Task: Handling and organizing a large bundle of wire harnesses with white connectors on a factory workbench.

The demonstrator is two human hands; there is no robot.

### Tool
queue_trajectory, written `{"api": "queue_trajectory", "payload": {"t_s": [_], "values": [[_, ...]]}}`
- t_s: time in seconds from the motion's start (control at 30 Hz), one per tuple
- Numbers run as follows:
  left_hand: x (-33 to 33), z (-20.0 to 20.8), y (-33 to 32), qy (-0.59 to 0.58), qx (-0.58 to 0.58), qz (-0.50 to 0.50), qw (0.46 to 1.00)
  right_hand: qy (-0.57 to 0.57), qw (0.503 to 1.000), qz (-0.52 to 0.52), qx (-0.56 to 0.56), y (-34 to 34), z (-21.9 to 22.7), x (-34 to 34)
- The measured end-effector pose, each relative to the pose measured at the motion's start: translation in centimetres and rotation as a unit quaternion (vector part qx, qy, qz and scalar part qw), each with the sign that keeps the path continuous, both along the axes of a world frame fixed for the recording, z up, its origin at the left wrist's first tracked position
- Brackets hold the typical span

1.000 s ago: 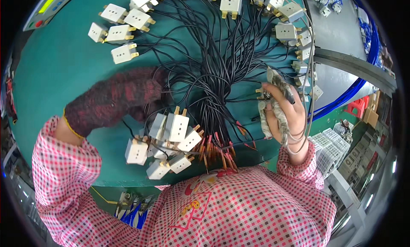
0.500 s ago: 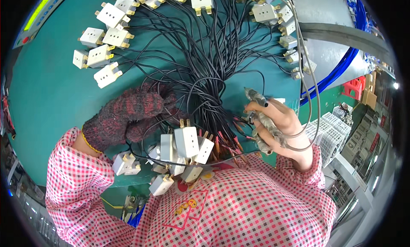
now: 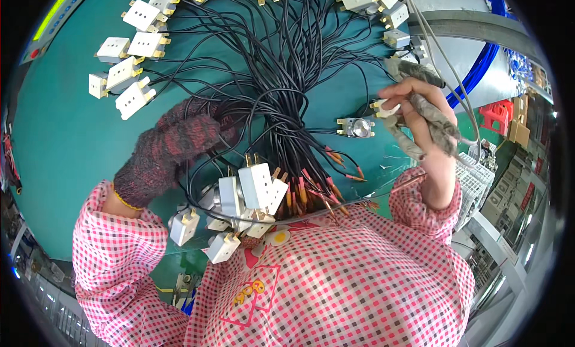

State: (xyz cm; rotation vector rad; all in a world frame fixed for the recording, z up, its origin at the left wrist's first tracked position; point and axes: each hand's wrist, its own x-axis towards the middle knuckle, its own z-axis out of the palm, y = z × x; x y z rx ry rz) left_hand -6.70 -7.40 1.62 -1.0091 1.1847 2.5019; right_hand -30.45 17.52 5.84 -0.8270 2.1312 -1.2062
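Head view. Right hand (image 3: 428,113), grey-wrapped fingers nearly closed: pinches small white plastic block with brass prongs (image 3: 389,111), near right edge of green surface (image 3: 54,167). Left hand (image 3: 173,146), gloved in dark red-and-black knit: curled at thin black cables (image 3: 281,101); grip hidden, cannot tell. Risk: crossed cables could snag, dragging rectangular white plastic blocks (image 3: 256,186) off near edge.

This was evidently a factory workshop: many alike white socket blocks (image 3: 256,185) on black leads (image 3: 281,101) lay across the green worktable (image 3: 66,137), a control box (image 3: 60,23) stood at its far left, and right of it were blue cables (image 3: 485,59), a red plastic stool (image 3: 496,116) and, somewhat blurred, probably wire crates (image 3: 476,179).
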Motion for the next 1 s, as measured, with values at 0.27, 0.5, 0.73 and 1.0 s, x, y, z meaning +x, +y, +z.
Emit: {"api": "queue_trajectory", "payload": {"t_s": [0.27, 0.5, 0.73, 1.0], "values": [[1.1, -2.6, 0.8, 0.090, -0.320, -0.141, 0.933, 0.029, 0.953, 0.260, 0.149, 0.3, 1.5, 1.8], [2.7, -2.9, 0.0, 0.063, -0.349, -0.215, 0.910, -0.170, 0.917, 0.321, 0.165, -0.2, 1.7, 1.3], [2.6, -1.1, 0.3, 0.034, -0.259, -0.137, 0.955, -0.417, 0.881, 0.222, 0.033, -2.7, -1.8, 2.8], [-0.9, 2.2, 3.1, 0.159, 0.216, 0.081, 0.960, -0.433, 0.895, 0.067, 0.088, -2.9, 0.7, 4.2]]}}
